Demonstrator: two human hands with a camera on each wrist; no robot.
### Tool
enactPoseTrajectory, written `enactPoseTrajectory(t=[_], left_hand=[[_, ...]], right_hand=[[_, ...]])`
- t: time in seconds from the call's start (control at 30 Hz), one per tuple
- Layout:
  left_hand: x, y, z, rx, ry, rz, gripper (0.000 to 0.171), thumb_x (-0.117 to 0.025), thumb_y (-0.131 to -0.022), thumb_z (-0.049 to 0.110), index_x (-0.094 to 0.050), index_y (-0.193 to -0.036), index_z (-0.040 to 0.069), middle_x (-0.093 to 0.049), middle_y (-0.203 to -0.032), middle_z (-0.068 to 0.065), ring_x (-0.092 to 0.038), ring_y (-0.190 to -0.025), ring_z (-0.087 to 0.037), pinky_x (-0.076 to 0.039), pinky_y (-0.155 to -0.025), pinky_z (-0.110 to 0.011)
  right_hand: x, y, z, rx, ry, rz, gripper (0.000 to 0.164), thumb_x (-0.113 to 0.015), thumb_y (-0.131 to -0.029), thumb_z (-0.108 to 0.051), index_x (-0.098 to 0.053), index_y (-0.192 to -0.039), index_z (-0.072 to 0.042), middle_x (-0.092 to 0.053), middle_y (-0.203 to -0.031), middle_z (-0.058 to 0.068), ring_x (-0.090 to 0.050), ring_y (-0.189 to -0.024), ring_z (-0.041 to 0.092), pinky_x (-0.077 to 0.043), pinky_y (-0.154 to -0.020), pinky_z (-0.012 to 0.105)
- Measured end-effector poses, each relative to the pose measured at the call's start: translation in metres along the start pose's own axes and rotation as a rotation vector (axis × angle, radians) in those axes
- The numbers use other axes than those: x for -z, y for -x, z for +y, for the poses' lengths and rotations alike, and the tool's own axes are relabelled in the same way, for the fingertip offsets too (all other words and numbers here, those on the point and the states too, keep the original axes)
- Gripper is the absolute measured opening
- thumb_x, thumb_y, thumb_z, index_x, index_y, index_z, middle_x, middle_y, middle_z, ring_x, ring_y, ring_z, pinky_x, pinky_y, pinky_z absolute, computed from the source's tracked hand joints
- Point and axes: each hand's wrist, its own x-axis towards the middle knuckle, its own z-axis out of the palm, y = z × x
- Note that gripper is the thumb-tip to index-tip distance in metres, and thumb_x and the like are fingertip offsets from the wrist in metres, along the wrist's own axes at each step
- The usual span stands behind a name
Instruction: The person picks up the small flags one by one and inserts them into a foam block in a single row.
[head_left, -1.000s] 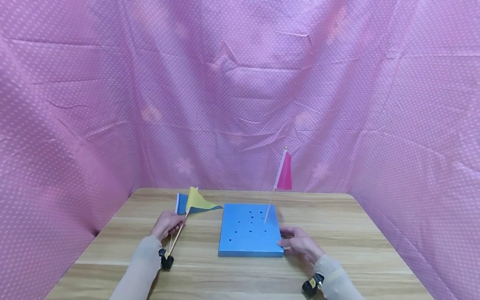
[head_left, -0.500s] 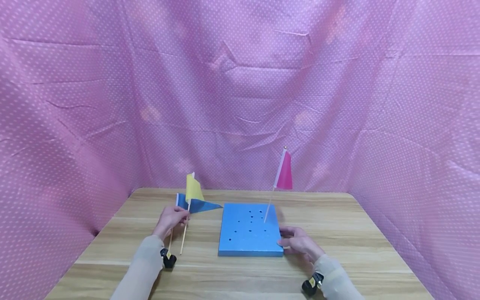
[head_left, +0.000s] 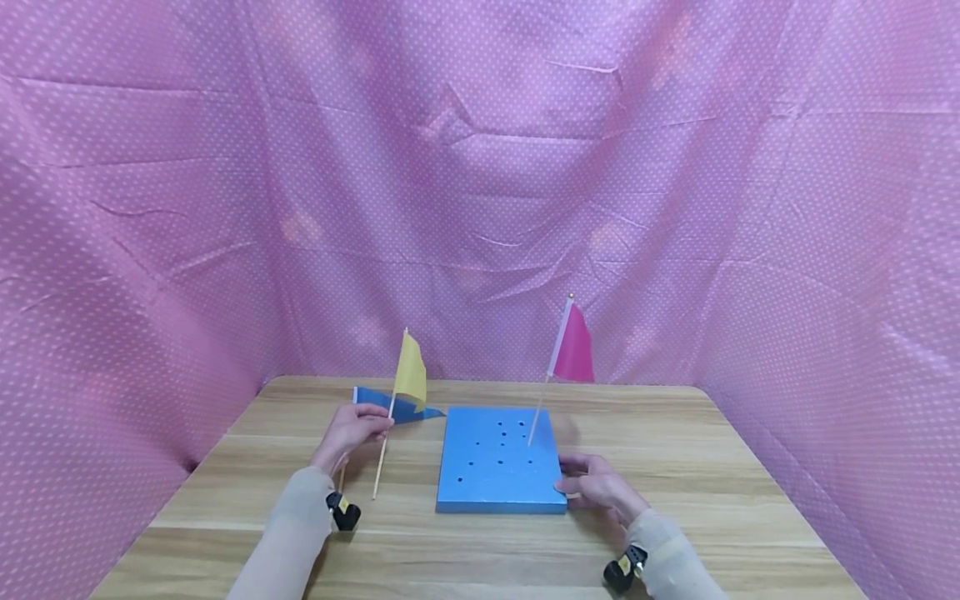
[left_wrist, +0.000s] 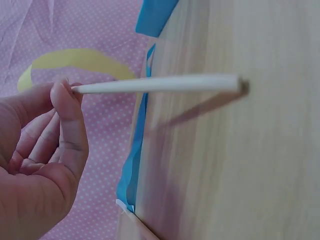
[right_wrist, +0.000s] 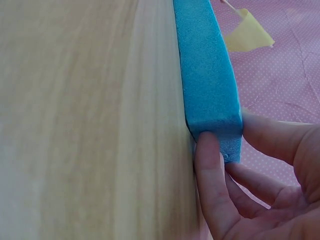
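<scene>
In the head view my left hand point(head_left: 354, 433) pinches the thin wooden stick of a yellow flag point(head_left: 410, 372) between thumb and fingertips. The flag stands nearly upright, leaning slightly right. In the left wrist view the bare end of the stick point(left_wrist: 200, 83) points toward the table. A blue pennant flag point(head_left: 408, 412) lies on the table behind that hand, which partly covers its stick. My right hand point(head_left: 600, 487) grips the right edge of a blue foam board point(head_left: 487, 492), thumb on top. A pink flag point(head_left: 572, 346) stands in the board, tilted right.
Several small holes dot the board's top. The wooden table point(head_left: 637, 417) reaches back to a pink dotted cloth point(head_left: 480, 208), which hangs behind it and along both sides.
My left hand has raised the yellow flag off the table, turned it more upright and shifted it right. The blue pennant flag stays lying. My right hand keeps its place on the board.
</scene>
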Motion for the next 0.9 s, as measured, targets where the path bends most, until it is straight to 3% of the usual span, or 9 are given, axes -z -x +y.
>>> enactPoseTrajectory(t=[0.17,0.3,0.47,0.7,0.9], left_hand=[[-0.002,-0.001,0.005,0.019,0.008,-0.011,0.041,-0.075,-0.087,0.015,-0.063,-0.12,-0.006,-0.074,-0.101,-0.012,-0.07,-0.094,-0.023,-0.055,-0.094,-0.044],[-0.004,0.0,0.01,0.007,0.004,-0.016,0.041,-0.074,-0.088,0.017,-0.064,-0.121,-0.005,-0.073,-0.106,-0.01,-0.07,-0.098,-0.023,-0.051,-0.1,-0.048],[-0.01,0.0,0.015,-0.035,0.066,-0.026,0.04,-0.072,-0.089,0.012,-0.062,-0.122,-0.008,-0.072,-0.107,-0.014,-0.07,-0.1,-0.029,-0.05,-0.1,-0.05],[-0.019,-0.001,0.02,-0.091,0.106,0.013,0.037,-0.072,-0.088,0.007,-0.063,-0.119,-0.009,-0.072,-0.106,-0.016,-0.072,-0.089,-0.02,-0.057,-0.09,-0.044],[-0.028,0.0,0.027,-0.121,0.11,0.036,0.033,-0.073,-0.087,0.005,-0.065,-0.115,-0.009,-0.072,-0.099,-0.013,-0.071,-0.094,-0.031,-0.056,-0.091,-0.047]], right_hand=[[0.001,0.0,-0.001,-0.008,0.015,0.001,0.064,-0.068,-0.086,-0.001,-0.041,-0.144,0.005,-0.043,-0.144,0.03,-0.059,-0.117,0.037,-0.058,-0.085,0.043],[0.001,0.0,-0.002,-0.007,0.025,-0.013,0.065,-0.067,-0.086,-0.002,-0.04,-0.145,0.004,-0.041,-0.146,0.031,-0.057,-0.119,0.039,-0.058,-0.085,0.043],[0.0,0.001,0.0,0.011,0.017,-0.011,0.064,-0.068,-0.085,-0.002,-0.041,-0.144,0.004,-0.044,-0.144,0.03,-0.06,-0.116,0.035,-0.058,-0.085,0.044],[-0.001,0.002,0.002,0.038,-0.01,-0.02,0.065,-0.07,-0.085,-0.003,-0.042,-0.143,0.005,-0.047,-0.141,0.03,-0.063,-0.111,0.029,-0.058,-0.086,0.044],[0.0,0.001,0.001,0.017,0.004,-0.009,0.065,-0.071,-0.085,-0.004,-0.043,-0.143,0.005,-0.048,-0.14,0.029,-0.061,-0.113,0.03,-0.058,-0.086,0.044]])
